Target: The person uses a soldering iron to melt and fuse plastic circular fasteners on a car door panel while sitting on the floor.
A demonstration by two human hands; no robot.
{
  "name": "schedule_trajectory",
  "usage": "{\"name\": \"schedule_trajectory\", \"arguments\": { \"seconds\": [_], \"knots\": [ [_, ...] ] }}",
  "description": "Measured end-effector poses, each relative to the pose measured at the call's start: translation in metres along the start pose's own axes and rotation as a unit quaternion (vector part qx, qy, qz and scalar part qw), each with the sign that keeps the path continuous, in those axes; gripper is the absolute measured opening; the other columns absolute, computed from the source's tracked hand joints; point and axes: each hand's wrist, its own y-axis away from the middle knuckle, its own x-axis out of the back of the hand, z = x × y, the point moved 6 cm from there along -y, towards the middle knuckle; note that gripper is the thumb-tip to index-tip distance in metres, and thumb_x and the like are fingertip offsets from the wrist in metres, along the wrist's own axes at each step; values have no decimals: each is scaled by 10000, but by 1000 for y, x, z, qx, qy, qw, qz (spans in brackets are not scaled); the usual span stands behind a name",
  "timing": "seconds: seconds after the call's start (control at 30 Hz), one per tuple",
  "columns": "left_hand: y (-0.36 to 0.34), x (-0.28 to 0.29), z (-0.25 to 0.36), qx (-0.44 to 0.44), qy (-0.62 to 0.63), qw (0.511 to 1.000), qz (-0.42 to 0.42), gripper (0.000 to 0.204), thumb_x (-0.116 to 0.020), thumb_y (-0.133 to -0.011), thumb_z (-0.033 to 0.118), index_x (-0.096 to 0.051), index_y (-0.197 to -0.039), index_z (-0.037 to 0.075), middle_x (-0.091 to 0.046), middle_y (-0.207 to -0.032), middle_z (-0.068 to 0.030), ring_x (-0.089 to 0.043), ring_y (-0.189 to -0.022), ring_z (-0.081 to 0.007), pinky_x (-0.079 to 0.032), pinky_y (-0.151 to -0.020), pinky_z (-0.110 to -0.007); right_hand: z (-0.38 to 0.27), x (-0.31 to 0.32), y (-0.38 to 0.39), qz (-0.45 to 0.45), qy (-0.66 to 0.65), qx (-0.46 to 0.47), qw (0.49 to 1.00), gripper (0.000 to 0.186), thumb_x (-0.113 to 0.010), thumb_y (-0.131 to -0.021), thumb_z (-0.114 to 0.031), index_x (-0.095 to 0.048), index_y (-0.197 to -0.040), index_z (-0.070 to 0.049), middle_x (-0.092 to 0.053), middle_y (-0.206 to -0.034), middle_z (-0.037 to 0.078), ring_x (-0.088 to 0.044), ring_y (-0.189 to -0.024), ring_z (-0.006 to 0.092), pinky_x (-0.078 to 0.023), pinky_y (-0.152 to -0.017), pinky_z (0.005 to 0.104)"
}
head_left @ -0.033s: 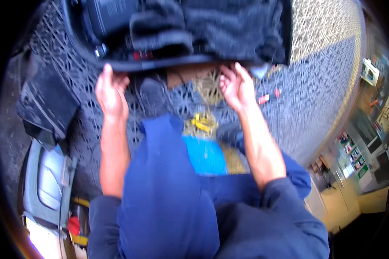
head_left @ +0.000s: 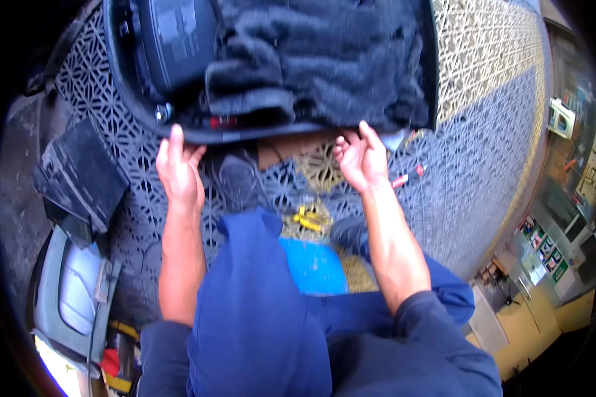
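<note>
The black tray (head_left: 245, 135) lies directly ahead of the person, just beyond both hands, its near rim running across from the left grip (head_left: 181, 172) to the right grip (head_left: 364, 159). The left grip sits near the rounded left corner of that rim, thumb raised and its tip at the rim's outer face, the fingers half curled beside it. The right grip is further along the same edge, short of the right corner, with its thumb also up at the rim and its fingers bent inward, palm turned upward. Both are loosely curled rather than spread wide; whether either closes firmly on the rim, I cannot tell. Inside the tray, crumpled black cloth (head_left: 338, 59) fills the middle and right, a dark boxy part (head_left: 179, 46) stands at the left, and a small metallic fitting (head_left: 163, 112) lies in the near left corner, close to the left thumb. A red piece (head_left: 223, 122) shows between the cloth and the near rim. Below the rim, between the hands, a brown flat piece (head_left: 285, 149) and a dark shoe (head_left: 238, 177) show over the lattice floor (head_left: 437, 192). Nearer the person are a yellow object (head_left: 308, 218) and a blue panel (head_left: 314, 264).
</note>
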Motion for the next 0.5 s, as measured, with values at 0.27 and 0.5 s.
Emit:
{"name": "schedule_trajectory", "arguments": {
  "seconds": [0.27, 0.5],
  "knots": [
    [-26, -35, 23, -47, -39, 995, -78, 146, -598, -1002, 95, -601, -907, -16, -680, -893, -105, -686, -759, -160, -601, -733, -267, -81, -30, -12, -12, 92, 100, 991, 110, -576, -997, -157, -602, -996, -50, -625, -893, 62, -605, -784, 172, -508, -694, 316],
    [-22, -45, 8, 11, -51, 994, -93, 110, -598, -1003, 85, -594, -990, -24, -711, -974, -166, -731, -860, -216, -592, -742, -254, -84, -10, -17, 39, 136, 116, 983, 151, -605, -989, -180, -578, -1052, -46, -657, -930, 92, -616, -789, 176, -524, -690, 322]
  ]
}}
